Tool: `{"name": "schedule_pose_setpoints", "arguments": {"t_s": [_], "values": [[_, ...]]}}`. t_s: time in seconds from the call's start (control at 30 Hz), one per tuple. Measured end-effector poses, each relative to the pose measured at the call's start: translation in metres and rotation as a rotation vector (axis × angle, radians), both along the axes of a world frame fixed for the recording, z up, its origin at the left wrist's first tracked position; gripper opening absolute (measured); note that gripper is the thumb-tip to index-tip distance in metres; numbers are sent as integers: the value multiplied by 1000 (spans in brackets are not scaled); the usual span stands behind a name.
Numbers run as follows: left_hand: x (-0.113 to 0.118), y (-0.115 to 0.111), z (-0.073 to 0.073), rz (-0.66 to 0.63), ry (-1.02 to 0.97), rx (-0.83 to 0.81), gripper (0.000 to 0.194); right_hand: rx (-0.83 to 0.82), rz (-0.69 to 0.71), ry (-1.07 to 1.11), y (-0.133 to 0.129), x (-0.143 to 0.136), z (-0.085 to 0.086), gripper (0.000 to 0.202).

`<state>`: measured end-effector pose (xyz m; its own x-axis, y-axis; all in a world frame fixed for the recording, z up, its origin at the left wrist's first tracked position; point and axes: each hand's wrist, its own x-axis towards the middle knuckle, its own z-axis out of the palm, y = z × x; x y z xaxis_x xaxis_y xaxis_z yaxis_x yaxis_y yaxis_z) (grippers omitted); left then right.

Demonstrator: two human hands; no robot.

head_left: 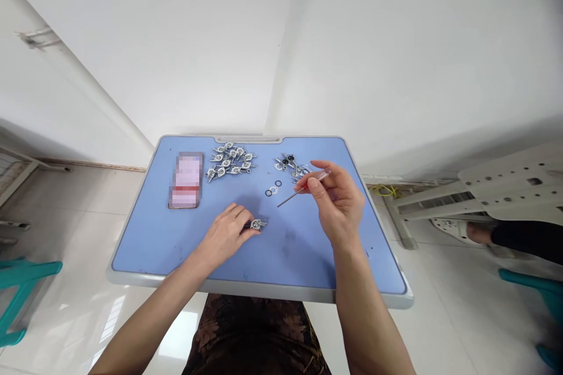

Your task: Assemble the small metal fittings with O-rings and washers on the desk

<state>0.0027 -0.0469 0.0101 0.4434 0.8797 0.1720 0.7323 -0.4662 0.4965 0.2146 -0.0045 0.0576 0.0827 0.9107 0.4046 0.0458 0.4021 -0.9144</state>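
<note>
A: What's the L hand (229, 227) up to; gripping anything?
B: Yes; thumb + fingers pinch a small silver metal fitting w/ an oval flange (255, 224) down on the blue tabletop w/ pale grey rim (281, 261), about midway between the L and R edges, toward the near edge; prob. to stop it sliding or turning.
A: And the R hand (339, 206)?
B: Fingers curled round a slim tool w/ clear-and-red handle and thin steel shaft (290, 197); held pen-like, presumably for fine control; tip points toward the fitting, not touching.
A: Why's the rest laid out like that?
B: Sorting, I'd guess; a heap of similar silver metal fittings (226, 162) lies by the far edge, L of centre; a smaller cluster of silver parts w/ 2 black round tops (285, 162) sits nearer the far R corner, partly behind the R hand; 2 thin black rings (266, 193) + 1 pale flat gasket (273, 190) lie loose nearby, prob. set apart for easy pickup.
A: Brands, labels?
B: None legible; the flat phone w/ pale pink screen (187, 179) near the far L corner is blurred out, bar a red band.
</note>
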Motion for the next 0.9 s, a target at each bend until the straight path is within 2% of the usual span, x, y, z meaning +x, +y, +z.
{"name": "schedule_pose_setpoints", "arguments": {"t_s": [0.13, 0.23, 0.4, 0.47, 0.53, 0.57, 0.63, 0.7, 0.77, 0.9], "values": [[-1, 0, -3, 58, 72, 101, 37, -29, -86, 19, 8, 2, -6, 25], [-1, -1, -1, 20, 34, 78, 42, -20, -154, 7, 14, 3, -11, 25], [-1, -4, 5, -134, -90, -41, 31, -3, -258, 4, 22, 7, -16, 26], [-2, -4, 7, -130, -167, -37, 24, 12, -307, -2, 24, 10, -17, 27], [-3, -3, 9, -103, -247, -14, 8, 27, -350, -26, 27, 15, -19, 27], [-3, -2, 10, -100, -268, -9, 12, 35, -368, -48, 28, 17, -20, 26], [-3, -1, 11, -132, -253, -26, 39, 46, -383, -104, 30, 20, -23, 26], [-3, 0, 11, -185, -194, -61, 58, 51, -374, -173, 31, 20, -25, 25], [-2, 1, 10, -221, -145, -79, 63, 62, -354, -262, 31, 18, -27, 25], [-1, 2, 5, -247, -122, -46, 60, 116, -307, -397, 30, 13, -31, 25]]}}
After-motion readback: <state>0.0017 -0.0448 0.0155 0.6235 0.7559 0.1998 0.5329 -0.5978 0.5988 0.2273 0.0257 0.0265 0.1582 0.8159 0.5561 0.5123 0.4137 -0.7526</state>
